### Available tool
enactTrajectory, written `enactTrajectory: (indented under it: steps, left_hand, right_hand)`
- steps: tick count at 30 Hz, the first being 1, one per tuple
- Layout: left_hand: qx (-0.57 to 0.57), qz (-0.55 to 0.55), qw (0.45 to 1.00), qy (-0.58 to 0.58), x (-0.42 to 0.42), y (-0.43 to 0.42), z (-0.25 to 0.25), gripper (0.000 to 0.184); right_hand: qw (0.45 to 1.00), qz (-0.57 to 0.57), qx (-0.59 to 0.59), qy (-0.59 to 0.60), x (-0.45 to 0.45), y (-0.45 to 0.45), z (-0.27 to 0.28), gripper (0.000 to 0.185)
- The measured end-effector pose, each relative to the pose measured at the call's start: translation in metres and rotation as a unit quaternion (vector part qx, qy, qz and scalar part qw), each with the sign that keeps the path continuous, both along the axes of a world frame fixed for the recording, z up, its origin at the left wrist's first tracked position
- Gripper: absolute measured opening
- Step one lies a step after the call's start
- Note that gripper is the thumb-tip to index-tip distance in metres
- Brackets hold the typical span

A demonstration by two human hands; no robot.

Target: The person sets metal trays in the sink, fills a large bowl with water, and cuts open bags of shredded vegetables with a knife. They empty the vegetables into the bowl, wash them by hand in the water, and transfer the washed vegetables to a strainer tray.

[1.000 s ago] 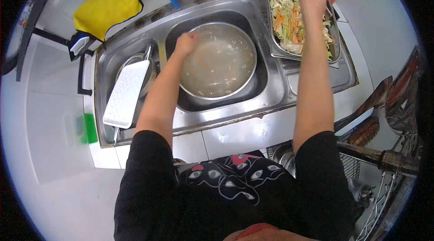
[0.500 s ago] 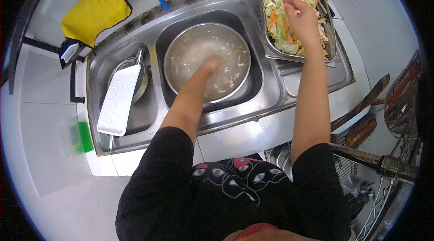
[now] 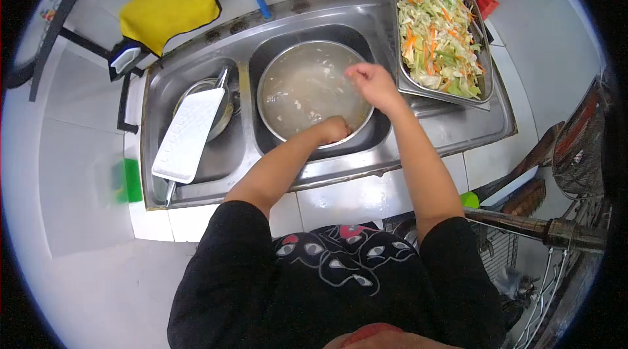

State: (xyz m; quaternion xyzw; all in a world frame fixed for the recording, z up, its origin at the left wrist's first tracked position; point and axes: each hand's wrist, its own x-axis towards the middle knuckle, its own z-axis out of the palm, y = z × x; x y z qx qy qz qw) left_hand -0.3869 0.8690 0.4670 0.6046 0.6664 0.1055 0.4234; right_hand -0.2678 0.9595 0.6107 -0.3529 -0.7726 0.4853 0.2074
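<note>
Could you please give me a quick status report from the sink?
Left hand inside bowl, near edge. Right hand over its right rim. Shredded vegetables heaped in tray. Nothing visibly blocking either hand.

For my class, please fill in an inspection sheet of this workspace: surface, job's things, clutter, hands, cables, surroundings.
Surface: steel sink set in a white tiled counter.
Job's things: round metal bowl of cloudy water; metal tray of shredded vegetables to its right.
Clutter: white board lying over a pot, sink's left side.
Hands: left hand inside the bowl's near rim, grip unclear; right hand over its right side, fingers bunched.
Cables: nothing seen.
Surroundings: yellow cloth hanging upper left; mesh strainer at right.
</note>
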Motion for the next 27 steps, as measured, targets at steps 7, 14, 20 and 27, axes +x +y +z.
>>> enactTrajectory:
  steps: [7,14,20,27]
  left_hand:
    - [-0.065,0.35,0.832,-0.426,-0.037,-0.012,0.052,0.032]
    - [0.131,0.358,0.652,-0.655,-0.046,-0.02,0.101,0.054]
    - [0.364,0.093,0.927,0.001,-0.023,-0.05,0.11,0.058]
    - [0.271,0.222,0.93,0.105,-0.035,-0.047,0.103,0.06]
  right_hand:
    - [0.917,-0.059,-0.389,0.061,-0.018,-0.017,-0.081,0.022]
    - [0.78,-0.007,-0.591,0.207,-0.041,-0.043,-0.065,0.031]
    - [0.754,-0.052,-0.582,0.301,-0.064,-0.065,-0.056,0.032]
    - [0.793,-0.034,-0.531,0.297,-0.06,-0.079,-0.051,0.021]
